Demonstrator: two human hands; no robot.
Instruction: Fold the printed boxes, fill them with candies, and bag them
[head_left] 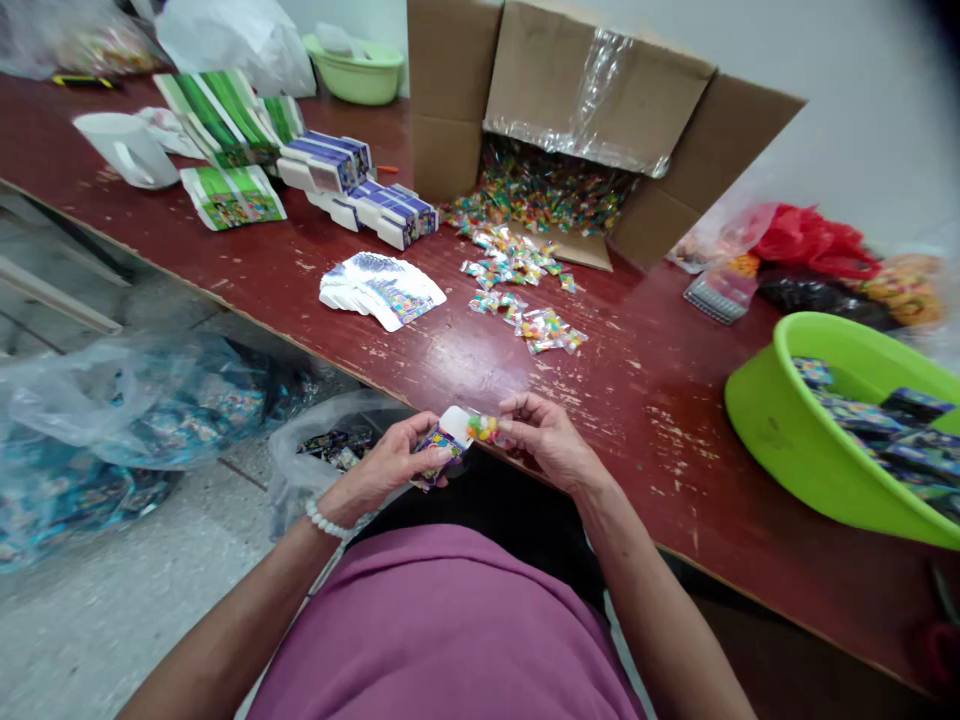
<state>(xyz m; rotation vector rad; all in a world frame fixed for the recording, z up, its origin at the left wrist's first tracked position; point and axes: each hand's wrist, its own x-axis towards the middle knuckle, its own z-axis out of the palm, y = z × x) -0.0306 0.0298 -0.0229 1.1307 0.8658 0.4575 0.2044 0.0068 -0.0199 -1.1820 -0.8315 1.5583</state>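
Currently, my left hand (397,458) grips a small printed carton (435,468), thumb across its face, its white end flap (454,424) pointing right. My right hand (553,440) pinches a clear packet of coloured sweets (484,428) between thumb and fingertips, right at that end. Both items sit at the front edge of the surface (622,410), over my lap. I judge the carton is tilted this way so that its end meets the packet directly.

The large cardboard box (600,95) lies with its mouth towards me, sweet packets (517,258) spilling forward, presumably to keep them within easy reach of my right hand. A fan of flattened cartons (382,288) lies ahead of my left hand; the spread probably makes single pieces easier to lift. Right of me, a green basin (761,430) holds dark printed cartons (862,420).

Obscured: most left-hand fingers are behind the carton, and I cannot tell whether the packet has entered it or merely touches. A flap and shadow cover part of the large box's interior. The frame cuts off the basin. Printed lettering is too blurred to read.
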